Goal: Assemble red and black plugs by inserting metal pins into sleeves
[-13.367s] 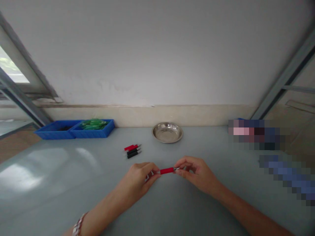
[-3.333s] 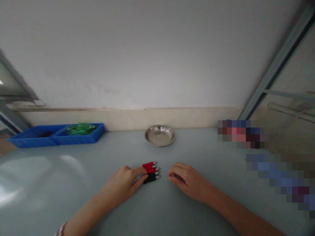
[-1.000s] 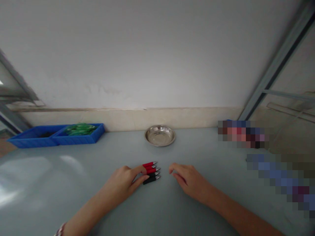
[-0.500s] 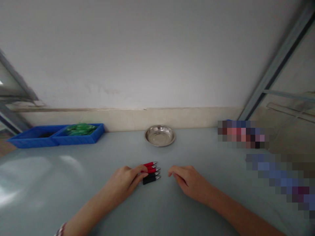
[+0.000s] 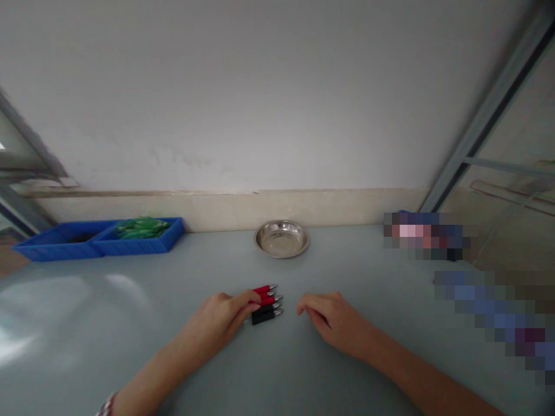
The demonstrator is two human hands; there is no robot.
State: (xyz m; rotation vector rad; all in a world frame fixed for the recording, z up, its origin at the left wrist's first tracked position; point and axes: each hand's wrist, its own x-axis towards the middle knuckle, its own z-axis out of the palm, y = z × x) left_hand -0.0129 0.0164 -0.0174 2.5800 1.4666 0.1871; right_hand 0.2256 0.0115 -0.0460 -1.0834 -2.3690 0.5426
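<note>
Several pens lie side by side on the grey-blue table, silver tips pointing right. The red pens (image 5: pixel 272 300) are on the far side and the black pens (image 5: pixel 263 317) on the near side. My left hand (image 5: pixel 228 312) covers their left ends, its thumb and index finger closed around a red pen. To the right of the tips, a short gap away, my right hand (image 5: pixel 332 315) rests with fingers curled in. Nothing shows in it. Beyond the pens, near the wall, stands a round metal dish (image 5: pixel 281 240) with nothing visible in it.
At the back left sit two blue trays (image 5: pixel 65 249), one with dark items, the other with green pieces (image 5: pixel 145 227). A light wall (image 5: pixel 277 115) closes off the table's far edge. Metal frames (image 5: pixel 481 118) stand at both sides. Blurred patches hide the right side.
Almost nothing differs. My left thumb has shifted very slightly on the pens; pens, dish and right hand stay in place.
</note>
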